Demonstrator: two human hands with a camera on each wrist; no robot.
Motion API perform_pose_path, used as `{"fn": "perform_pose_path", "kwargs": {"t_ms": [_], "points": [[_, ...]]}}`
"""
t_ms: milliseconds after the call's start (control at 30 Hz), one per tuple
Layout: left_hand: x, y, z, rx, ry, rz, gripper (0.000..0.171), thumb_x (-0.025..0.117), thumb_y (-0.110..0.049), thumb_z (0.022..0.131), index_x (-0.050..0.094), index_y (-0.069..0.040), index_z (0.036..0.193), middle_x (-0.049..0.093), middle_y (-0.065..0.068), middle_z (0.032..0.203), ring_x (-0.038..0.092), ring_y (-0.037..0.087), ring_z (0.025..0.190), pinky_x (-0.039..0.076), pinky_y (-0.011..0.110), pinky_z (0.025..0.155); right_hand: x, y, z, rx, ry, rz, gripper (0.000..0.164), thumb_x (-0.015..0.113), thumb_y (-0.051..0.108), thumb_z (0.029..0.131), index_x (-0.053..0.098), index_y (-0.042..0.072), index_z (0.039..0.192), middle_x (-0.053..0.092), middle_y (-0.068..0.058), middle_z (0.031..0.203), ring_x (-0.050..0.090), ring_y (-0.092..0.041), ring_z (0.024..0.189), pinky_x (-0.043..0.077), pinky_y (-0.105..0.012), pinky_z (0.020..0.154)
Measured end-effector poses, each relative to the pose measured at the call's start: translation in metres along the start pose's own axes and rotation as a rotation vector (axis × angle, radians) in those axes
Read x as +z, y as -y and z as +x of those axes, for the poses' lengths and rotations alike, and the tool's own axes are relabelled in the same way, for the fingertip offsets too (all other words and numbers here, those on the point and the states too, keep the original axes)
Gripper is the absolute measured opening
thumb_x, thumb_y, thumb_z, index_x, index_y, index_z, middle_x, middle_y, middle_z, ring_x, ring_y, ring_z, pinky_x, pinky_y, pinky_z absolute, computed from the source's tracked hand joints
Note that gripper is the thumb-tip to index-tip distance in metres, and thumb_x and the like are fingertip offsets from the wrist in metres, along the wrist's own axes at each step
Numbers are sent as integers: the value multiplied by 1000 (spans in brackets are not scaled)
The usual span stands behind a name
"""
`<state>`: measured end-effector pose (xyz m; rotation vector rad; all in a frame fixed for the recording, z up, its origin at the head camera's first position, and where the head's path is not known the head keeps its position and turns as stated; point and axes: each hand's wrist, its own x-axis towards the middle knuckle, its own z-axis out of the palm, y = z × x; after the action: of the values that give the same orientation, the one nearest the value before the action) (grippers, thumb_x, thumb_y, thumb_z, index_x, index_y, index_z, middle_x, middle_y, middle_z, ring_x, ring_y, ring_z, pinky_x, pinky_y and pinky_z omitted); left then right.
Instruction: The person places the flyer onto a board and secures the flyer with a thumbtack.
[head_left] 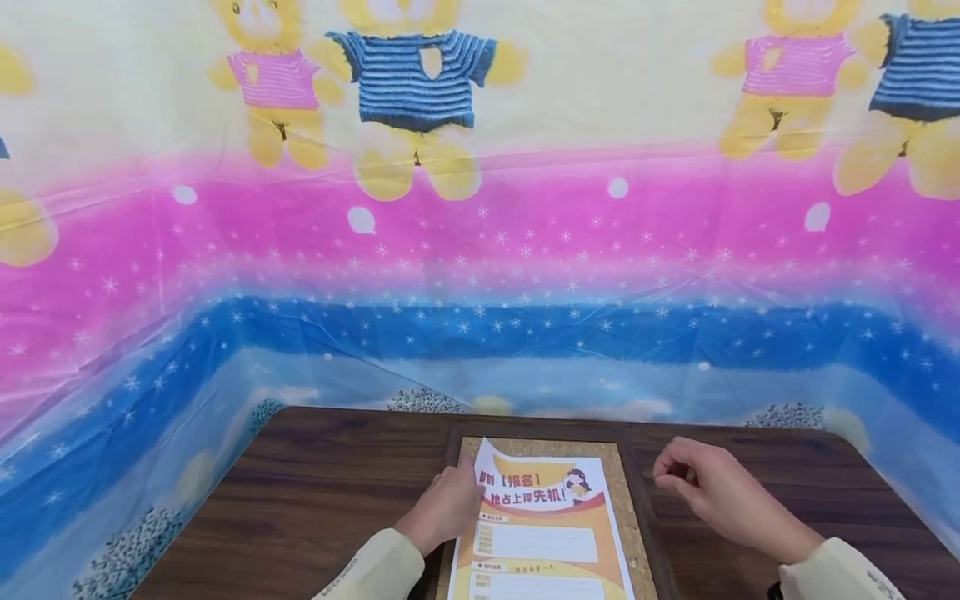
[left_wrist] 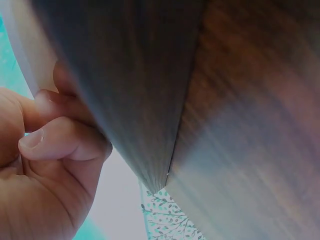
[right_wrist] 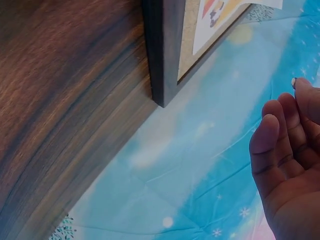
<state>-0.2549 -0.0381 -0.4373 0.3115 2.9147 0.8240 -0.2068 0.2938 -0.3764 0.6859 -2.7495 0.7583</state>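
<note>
A printed paper sheet (head_left: 536, 542) with orange and yellow patterns lies over the cork board (head_left: 637, 533), its upper left corner curling up. The fingers of my left hand (head_left: 444, 508) hold the sheet's left edge near the top. In the left wrist view, that hand (left_wrist: 55, 165) is at the board's dark frame (left_wrist: 130, 90), fingers bent against the paper (left_wrist: 30, 45). To the right of the board, my right hand (head_left: 701, 483) is raised over the table. It pinches a small shiny thumbtack (right_wrist: 294, 83) between thumb and forefinger, partly hidden by them.
The board lies on a dark wooden table (head_left: 337, 475) with rounded far corners. A printed cloth (head_left: 525, 333) with bears and snowflakes hangs behind the table and along both sides.
</note>
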Motion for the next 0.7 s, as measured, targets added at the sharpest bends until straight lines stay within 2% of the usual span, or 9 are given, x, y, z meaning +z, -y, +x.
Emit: {"fn": "perform_pose_path", "kwargs": {"t_ms": [167,367,567,700], "points": [[0,1,0,-17,-2,13,59,56,-19,84,26,5,128,55,10,77,56,21,71,44,33,56,5,1,10,27,0,36,16,63,15,79,53,29,78,52,11,74,49,-6,60,41,-21,51],[-1,-2,1,-58,0,37,72,62,-25,80,21,5,131,57,15,86,56,29,86,44,39,65,15,6,22,86,-13,97,9,61,20,80,55,27,80,53,10,74,48,-8,60,41,-23,51],[1,-2,3,-45,-29,38,72,64,-24,78,24,4,130,56,12,81,57,25,78,44,34,57,31,10,42,114,-7,114,4,60,20,82,56,22,79,53,9,73,48,-10,61,41,-25,52],[2,-3,3,-35,-30,49,71,64,-24,78,25,3,130,56,10,79,57,24,78,45,35,59,41,11,51,133,13,156,7,59,18,82,56,24,79,53,8,74,49,-12,63,42,-27,53]]}}
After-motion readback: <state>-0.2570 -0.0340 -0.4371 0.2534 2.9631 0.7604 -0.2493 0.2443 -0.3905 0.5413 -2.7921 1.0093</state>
